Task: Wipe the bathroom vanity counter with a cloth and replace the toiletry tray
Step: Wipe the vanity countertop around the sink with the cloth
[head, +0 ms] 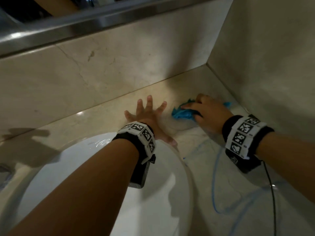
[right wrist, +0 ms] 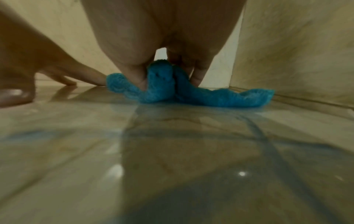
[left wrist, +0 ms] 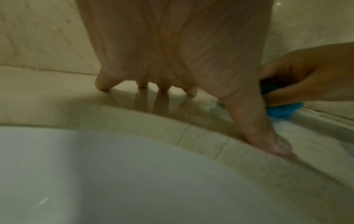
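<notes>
A crumpled blue cloth lies on the beige marble counter near the back right corner. My right hand grips the cloth and presses it on the wet stone. My left hand rests flat on the counter just left of the cloth, fingers spread and straight, thumb near the basin rim. In the left wrist view the fingertips touch the stone, and the cloth shows under the right hand. No toiletry tray is in view.
A white round basin fills the lower left, under my left forearm. A marble backsplash and a side wall close the corner. A steel mirror frame runs above. A thin black cable hangs from my right wristband.
</notes>
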Tool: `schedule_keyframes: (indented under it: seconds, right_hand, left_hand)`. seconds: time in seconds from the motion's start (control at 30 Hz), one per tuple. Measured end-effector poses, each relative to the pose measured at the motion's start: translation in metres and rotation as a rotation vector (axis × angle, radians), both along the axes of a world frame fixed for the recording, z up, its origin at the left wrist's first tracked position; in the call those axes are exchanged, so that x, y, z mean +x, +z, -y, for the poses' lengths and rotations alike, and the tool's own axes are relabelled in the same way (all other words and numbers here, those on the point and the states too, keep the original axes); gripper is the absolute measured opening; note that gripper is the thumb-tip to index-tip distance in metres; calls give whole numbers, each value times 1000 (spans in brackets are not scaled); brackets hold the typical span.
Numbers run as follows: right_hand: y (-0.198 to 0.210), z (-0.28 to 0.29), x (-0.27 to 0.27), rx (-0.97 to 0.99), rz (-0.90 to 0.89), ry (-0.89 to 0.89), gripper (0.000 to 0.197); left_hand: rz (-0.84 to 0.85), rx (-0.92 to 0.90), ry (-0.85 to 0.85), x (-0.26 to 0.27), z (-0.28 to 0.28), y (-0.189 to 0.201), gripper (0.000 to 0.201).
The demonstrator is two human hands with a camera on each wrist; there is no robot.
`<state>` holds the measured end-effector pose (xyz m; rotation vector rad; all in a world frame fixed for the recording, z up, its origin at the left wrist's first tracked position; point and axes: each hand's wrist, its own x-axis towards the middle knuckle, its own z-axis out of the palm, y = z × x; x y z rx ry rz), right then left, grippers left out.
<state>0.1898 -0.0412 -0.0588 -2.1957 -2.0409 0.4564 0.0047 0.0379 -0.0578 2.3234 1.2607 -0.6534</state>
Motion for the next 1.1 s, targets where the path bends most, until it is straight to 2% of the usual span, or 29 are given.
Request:
schedule_keyframes:
  seconds: [0.1,0.2,0.33,0.5,0.6,0.7,0.8,1.0,1.1]
  right_hand:
    - [-5,-17,26,82,45,-57,42]
    - [-7,-38,55,51,7,-206,36]
    - [-8,-39,58,-6,86,-294,42]
    - [-9,6,22,50,-19,-201,42]
    - [-9,14,29,5,-14,-123,40]
    - [-9,-6,53,17,15,-239,42]
    - [-9,-12,54,20,21,-322,43]
    - [-8,52,15,-38,-29,-202,40]
    - [-6,41,31,-48,-19,-254,41]
  left_hand:
    - [13,8,11,-1,-1,-4,139]
    - [3,19,12,-1,-2,-4,139]
    - [6,14,21,0,-3,-6,139]
    - [-4,20,15,-1,-2,-3,140]
    - [-9,22,13,-1,-2,-3,139]
    - [-1,7,24,-1,-2,-4,140]
    - [-2,-5,22,-2,-4,-4,140]
    - [-4,-5,6,-3,-3,-2,140]
    - [7,-1,6,-3,-3,-2,140]
